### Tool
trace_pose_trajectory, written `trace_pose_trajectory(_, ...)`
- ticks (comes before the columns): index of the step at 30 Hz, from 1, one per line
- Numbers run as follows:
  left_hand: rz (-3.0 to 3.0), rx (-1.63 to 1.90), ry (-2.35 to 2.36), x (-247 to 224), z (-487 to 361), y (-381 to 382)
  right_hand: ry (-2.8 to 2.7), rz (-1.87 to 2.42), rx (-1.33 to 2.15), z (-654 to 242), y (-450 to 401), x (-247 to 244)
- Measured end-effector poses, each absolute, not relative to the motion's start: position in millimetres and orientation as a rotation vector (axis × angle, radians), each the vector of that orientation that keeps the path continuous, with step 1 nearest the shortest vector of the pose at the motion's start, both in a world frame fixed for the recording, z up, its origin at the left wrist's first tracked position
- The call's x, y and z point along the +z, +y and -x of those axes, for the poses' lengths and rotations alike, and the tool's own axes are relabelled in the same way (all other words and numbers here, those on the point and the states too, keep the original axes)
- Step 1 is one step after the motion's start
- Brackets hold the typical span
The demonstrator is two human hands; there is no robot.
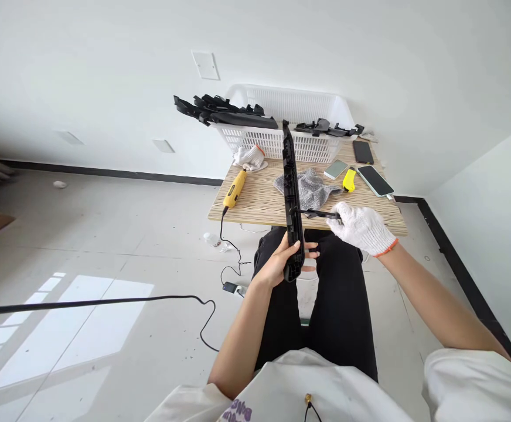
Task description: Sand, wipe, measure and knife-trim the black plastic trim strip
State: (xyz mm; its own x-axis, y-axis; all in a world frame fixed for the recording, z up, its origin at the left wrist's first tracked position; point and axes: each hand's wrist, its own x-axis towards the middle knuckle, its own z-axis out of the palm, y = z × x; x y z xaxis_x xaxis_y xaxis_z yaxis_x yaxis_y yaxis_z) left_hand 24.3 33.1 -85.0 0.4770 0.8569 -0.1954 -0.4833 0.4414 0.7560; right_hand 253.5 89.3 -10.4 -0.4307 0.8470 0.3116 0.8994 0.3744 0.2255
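Note:
My bare left hand (276, 262) is closed round the lower end of a long black plastic trim piece (291, 193), which stands nearly lengthwise in front of me over my lap. Its ribbed, clipped side faces me. In a white knitted glove with an orange cuff, my right hand (361, 227) pinches a slim black plastic strip (319, 214). The strip's left tip reaches the trim piece's right edge; whether they touch or are joined I cannot tell. Behind the trim piece a grey cloth (312, 187) lies crumpled on the small wooden table (259, 199).
A white plastic basket (277, 143) at the table's back carries black plastic parts (229, 112) across its rim. On the table lie a yellow corded tool (235, 189), a white glove (250, 157), a yellow cutter (349, 179) and phones (375, 180). Cables (150, 299) cross the floor at left.

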Motion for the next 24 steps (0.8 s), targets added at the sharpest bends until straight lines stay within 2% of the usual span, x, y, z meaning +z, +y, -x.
trace_pose_trajectory(4, -0.739, 0.768, 0.682, -78.4, -18.2, 36.9, -2.489, 1.725, -0.594, -250.3, 92.5, -6.6)
trace_pose_trajectory(9, -0.715, 0.863, 0.786, -84.8, -18.2, 39.3, -2.484, 1.809, -0.58, -248.4, 94.1, -5.9)
trace_pose_trajectory(14, -0.779, 0.94, 0.694, -93.4, -16.6, 39.1, -2.455, 1.851, -0.516, -250.3, 93.4, -10.7)
trace_pose_trajectory(19, -0.76, 0.959, 0.699, -92.8, -15.4, 36.9, -2.472, 1.776, -0.358, -248.2, 86.9, -13.2)
trace_pose_trajectory(24, -0.798, 0.966, 0.705, -91.6, -17.0, 35.7, -2.535, 1.746, -0.381, -245.8, 85.0, -16.8)
